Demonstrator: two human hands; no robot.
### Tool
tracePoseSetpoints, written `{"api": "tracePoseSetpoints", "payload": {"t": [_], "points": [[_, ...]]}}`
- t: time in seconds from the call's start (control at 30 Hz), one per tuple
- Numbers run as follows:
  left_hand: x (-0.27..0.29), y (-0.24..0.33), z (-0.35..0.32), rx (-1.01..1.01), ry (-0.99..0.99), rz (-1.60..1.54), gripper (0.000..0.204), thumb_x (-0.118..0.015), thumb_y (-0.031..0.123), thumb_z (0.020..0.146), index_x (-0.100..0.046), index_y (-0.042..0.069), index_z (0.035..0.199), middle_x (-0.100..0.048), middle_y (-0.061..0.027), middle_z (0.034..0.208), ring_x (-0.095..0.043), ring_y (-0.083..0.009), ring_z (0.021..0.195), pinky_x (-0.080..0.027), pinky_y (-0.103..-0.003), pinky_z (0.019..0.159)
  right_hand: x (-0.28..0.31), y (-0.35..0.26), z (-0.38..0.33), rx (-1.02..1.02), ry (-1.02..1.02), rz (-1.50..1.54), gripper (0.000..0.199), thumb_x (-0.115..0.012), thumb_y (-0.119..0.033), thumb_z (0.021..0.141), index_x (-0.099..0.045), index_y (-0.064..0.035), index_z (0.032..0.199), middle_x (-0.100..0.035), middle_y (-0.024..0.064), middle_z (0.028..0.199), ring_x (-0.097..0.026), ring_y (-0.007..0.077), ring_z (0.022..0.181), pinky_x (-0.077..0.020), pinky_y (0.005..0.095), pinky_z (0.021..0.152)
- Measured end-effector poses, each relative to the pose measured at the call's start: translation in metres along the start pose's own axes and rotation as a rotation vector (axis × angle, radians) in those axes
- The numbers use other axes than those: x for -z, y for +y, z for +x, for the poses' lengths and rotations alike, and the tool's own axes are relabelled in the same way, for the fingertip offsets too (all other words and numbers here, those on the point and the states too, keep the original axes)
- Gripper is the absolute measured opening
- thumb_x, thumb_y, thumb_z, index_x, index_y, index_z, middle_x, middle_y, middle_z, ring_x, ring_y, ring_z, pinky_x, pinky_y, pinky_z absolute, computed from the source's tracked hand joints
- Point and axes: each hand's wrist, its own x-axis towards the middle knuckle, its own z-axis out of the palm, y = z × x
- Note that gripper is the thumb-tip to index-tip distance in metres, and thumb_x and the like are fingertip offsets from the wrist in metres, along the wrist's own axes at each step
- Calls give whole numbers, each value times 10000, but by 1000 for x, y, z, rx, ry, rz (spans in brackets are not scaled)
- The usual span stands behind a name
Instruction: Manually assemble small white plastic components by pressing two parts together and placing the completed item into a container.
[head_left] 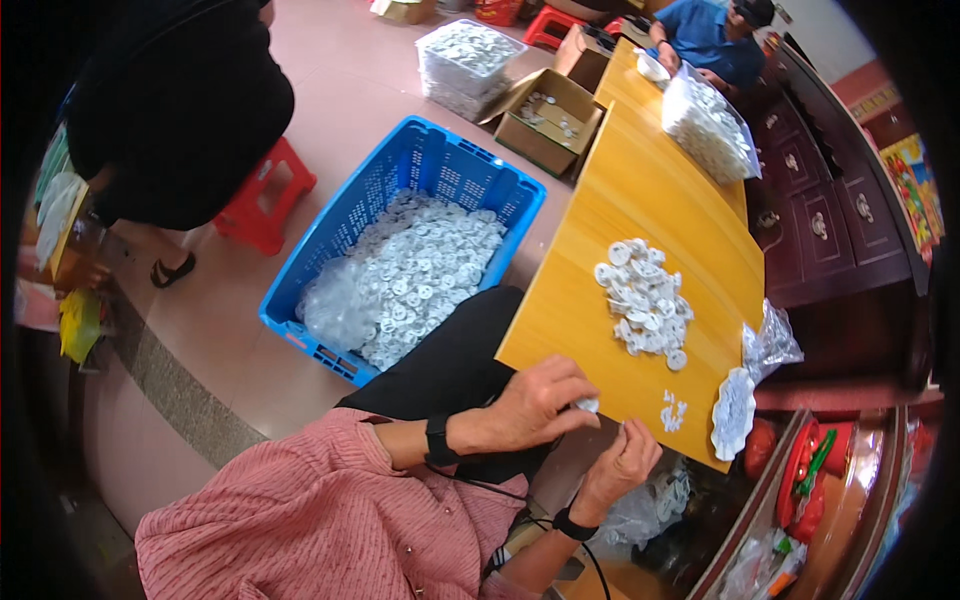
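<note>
Near the table's front edge, my left hand [527,405] is closed in a pinch on a small white round plastic piece [587,405]. My right hand [622,465] is just to its right, thumb and fingers pressed together; whatever they pinch is too small to make out. Beyond both hands, a pile of white round plastic pieces [648,300] lies on the yellow wooden table [560,300]. Several tiny white slivers [673,411] are scattered closer to my right hand. At the table's right corner sits a white scalloped dish [734,413].
A blue crate [275,300] full of similar white pieces stands on the floor to the left. Behind it are a cardboard box [545,142] and a clear tub [465,60]. Across the table, a person in blue [705,40] works beside another filled tub [708,125]. A red stool [262,205] supports someone in black.
</note>
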Motion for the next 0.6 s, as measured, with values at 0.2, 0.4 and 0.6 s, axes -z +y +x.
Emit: {"api": "tracePoseSetpoints", "payload": {"t": [0.2,0.4,0.6], "points": [[1,4,-7,95,-39,-150,311,-816,175,809,-684,14,1040,-648,-93,914,-632,-193,752,-514,-292,674,-3,-15,1,16,40,22,119,-612,42,899,-611,38,1018,-641,160,994,-617,301,898,-526,399,796],[6,-8,-6,698,-190,-946,282,-615,164,1003,-641,29,1249,-672,-23,1079,-635,-85,848,-533,-226,720,-3,-56,-1,-559,-16,720,98,-600,-43,977,-604,45,1022,-652,99,940,-620,124,769,-523,248,662],[18,-9,-3,831,-97,-1301,352,-551,238,1039,-589,3,1298,-678,-70,1035,-665,-103,848,-567,-216,715,4,-88,6,-606,-50,843,131,-610,-33,972,-638,36,1080,-653,65,952,-616,110,802,-516,238,699]]}}
